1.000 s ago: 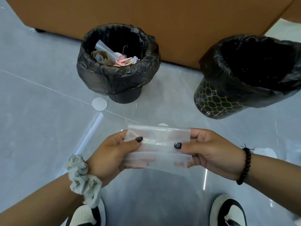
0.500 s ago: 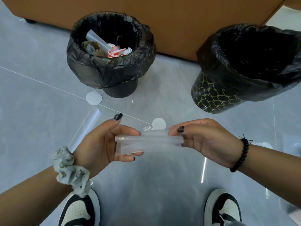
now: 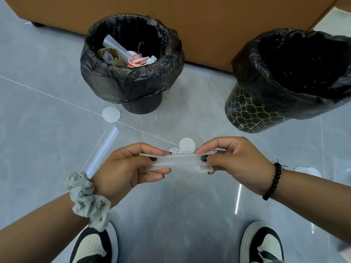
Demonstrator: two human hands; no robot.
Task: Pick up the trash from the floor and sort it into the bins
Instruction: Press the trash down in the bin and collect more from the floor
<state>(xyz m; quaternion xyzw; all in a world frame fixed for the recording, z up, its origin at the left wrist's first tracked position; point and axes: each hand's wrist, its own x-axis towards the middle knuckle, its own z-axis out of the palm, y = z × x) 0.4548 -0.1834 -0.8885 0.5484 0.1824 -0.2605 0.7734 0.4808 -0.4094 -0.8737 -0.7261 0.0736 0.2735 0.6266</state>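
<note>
A translucent plastic sheet (image 3: 180, 162), folded into a narrow strip, hangs between my two hands above the floor. My left hand (image 3: 123, 168) pinches its left end and my right hand (image 3: 235, 164) pinches its right end. Ahead on the left stands a bin (image 3: 131, 82) lined with a black bag, holding cardboard, a clear tube and red-and-white wrappers. On the right is a second black-lined bin (image 3: 252, 111) with a yellow net pattern; its inside looks dark.
White round discs lie on the grey floor: one (image 3: 111, 114) by the left bin, one (image 3: 187, 145) just beyond my hands, others (image 3: 307, 170) at the right. A clear plastic strip (image 3: 103, 149) lies left of my left hand. A brown panel (image 3: 190, 19) backs the bins. My shoes (image 3: 93, 245) are below.
The sheet was spread flat between my hands one second ago; now it is folded down to a narrow strip. Both hands have stayed at its ends, and my view has shifted slightly.
</note>
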